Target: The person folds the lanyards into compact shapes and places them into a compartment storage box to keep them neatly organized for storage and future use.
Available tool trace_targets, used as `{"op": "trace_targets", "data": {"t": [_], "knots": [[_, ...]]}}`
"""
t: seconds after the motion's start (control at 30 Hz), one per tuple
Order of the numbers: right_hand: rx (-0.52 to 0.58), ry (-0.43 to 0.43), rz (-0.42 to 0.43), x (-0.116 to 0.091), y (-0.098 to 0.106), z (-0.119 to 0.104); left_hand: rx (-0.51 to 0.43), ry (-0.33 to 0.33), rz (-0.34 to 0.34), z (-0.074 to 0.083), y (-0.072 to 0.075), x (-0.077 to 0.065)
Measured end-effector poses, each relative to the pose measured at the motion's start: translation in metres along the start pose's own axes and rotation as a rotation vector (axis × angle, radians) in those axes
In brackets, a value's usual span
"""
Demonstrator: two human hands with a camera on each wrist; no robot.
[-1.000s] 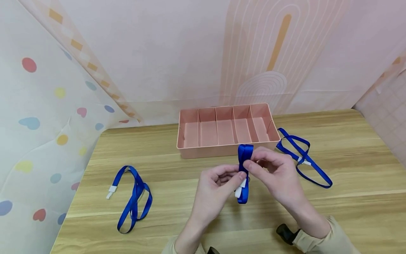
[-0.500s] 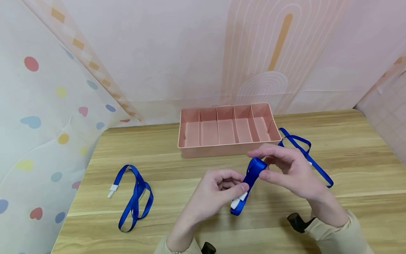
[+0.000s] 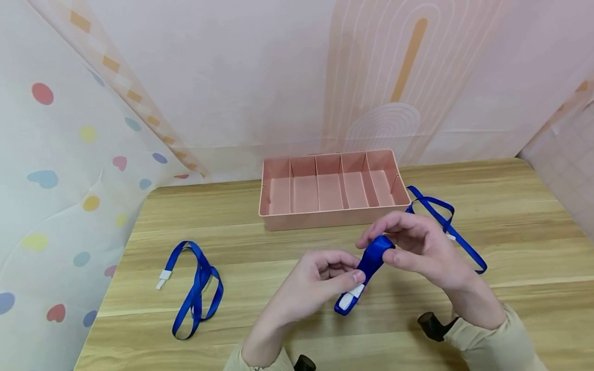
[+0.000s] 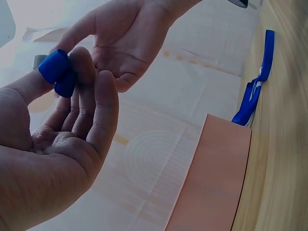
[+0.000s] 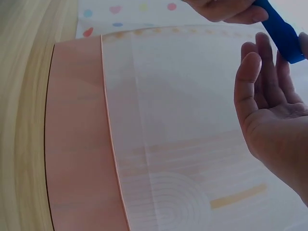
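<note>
A blue lanyard (image 3: 372, 256), folded into a narrow bundle, is held above the table and slants up to the right. My left hand (image 3: 315, 286) pinches its lower part between thumb and fingers, close to the white clip (image 3: 351, 296). At the upper end, my right hand (image 3: 431, 252) has its thumb on one side and its forefinger at the other. In the left wrist view the bundle's blue end (image 4: 54, 66) shows beside the fingertips. The right wrist view catches the lanyard (image 5: 281, 33) stretched between both hands, the other right fingers loosely bent.
Behind the hands stands a pink tray (image 3: 301, 221) with several compartments. A loose blue lanyard (image 3: 199, 283) with a white clip lies at the left of the wooden table (image 3: 255, 299). Another lanyard (image 3: 466, 250) lies right of the tray, partly hidden by the right hand.
The folded lanyard has tilted from upright to slanting right and moved slightly lower. My right hand has shifted right and down, now at the bundle's upper end.
</note>
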State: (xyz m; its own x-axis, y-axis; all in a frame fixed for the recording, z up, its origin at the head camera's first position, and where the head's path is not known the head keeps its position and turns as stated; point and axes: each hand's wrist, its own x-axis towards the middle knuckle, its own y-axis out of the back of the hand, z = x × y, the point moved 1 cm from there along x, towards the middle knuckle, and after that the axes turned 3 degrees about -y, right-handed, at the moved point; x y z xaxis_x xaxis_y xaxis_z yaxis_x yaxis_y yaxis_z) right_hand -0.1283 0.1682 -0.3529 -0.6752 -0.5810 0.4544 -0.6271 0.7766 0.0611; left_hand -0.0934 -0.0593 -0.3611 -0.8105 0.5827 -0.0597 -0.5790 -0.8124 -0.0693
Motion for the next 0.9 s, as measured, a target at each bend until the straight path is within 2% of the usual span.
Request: {"op": "trace_targets", "data": {"t": [0.17, 0.33, 0.43, 0.8, 0.9], "knots": [[0.027, 0.000, 0.003, -0.0021, 0.0001, 0.0040, -0.035, -0.017, -0.034, -0.0006, -0.0003, -0.0003], [0.069, 0.093, -0.020, -0.0015, 0.0020, 0.0082, -0.096, -0.031, -0.065, -0.0012, -0.0001, -0.0014], [0.090, 0.112, -0.022, -0.0012, 0.0024, 0.0096, -0.112, -0.031, -0.067, -0.0011, 0.0005, -0.0017], [0.094, 0.102, 0.029, -0.0009, 0.0015, 0.0072, -0.103, -0.005, -0.037, -0.0006, -0.0009, -0.0009], [0.079, 0.089, 0.038, -0.0003, 0.0012, 0.0051, -0.098, -0.015, -0.034, -0.0006, -0.0012, -0.0002]]}}
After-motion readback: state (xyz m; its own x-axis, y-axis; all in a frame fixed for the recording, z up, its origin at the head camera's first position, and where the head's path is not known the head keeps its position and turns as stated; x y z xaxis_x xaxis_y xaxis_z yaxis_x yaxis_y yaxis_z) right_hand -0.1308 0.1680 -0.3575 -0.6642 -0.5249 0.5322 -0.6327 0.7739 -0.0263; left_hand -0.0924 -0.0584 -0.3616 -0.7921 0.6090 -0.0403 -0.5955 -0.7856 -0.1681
